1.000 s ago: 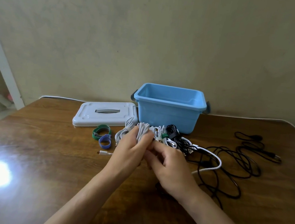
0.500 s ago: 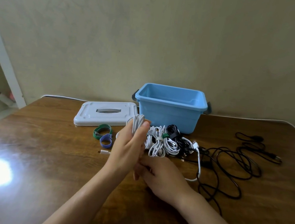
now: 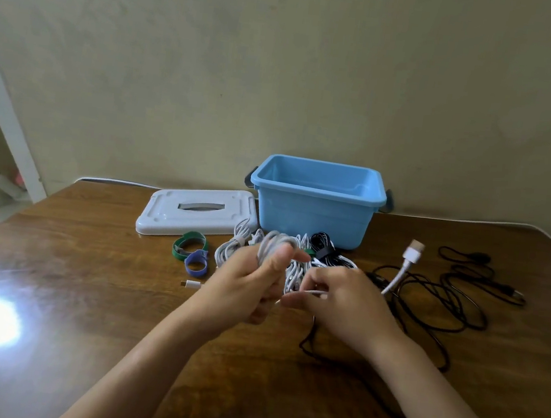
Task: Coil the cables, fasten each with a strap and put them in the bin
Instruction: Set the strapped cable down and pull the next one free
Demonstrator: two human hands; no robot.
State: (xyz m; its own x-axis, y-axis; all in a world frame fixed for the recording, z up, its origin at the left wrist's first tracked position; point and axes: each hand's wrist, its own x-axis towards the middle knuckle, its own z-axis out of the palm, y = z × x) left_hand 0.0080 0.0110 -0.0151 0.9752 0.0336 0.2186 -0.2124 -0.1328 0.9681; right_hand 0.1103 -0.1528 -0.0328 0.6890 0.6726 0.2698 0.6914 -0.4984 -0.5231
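Observation:
My left hand (image 3: 247,283) grips a coil of white cable (image 3: 275,245) looped round its fingers, thumb pressed on top. My right hand (image 3: 342,302) pinches the loose run of the same white cable just right of the left hand; its USB plug end (image 3: 413,253) sticks up in the air to the right. Behind my hands lie several coiled white and black cables (image 3: 317,251) with straps on them. A green strap (image 3: 191,245) and a blue strap (image 3: 196,262) lie left of them. The blue bin (image 3: 316,199) stands open at the back.
The bin's white lid (image 3: 194,211) lies flat left of the bin. Loose black cables (image 3: 446,293) sprawl over the right of the wooden table (image 3: 86,290). A small white plug (image 3: 191,284) lies by my left hand. A white shelf (image 3: 8,130) stands at far left.
My left hand has kept the white coil raised while my right hand came up from below and drew the loose cable across; the USB plug end has swung up off the table.

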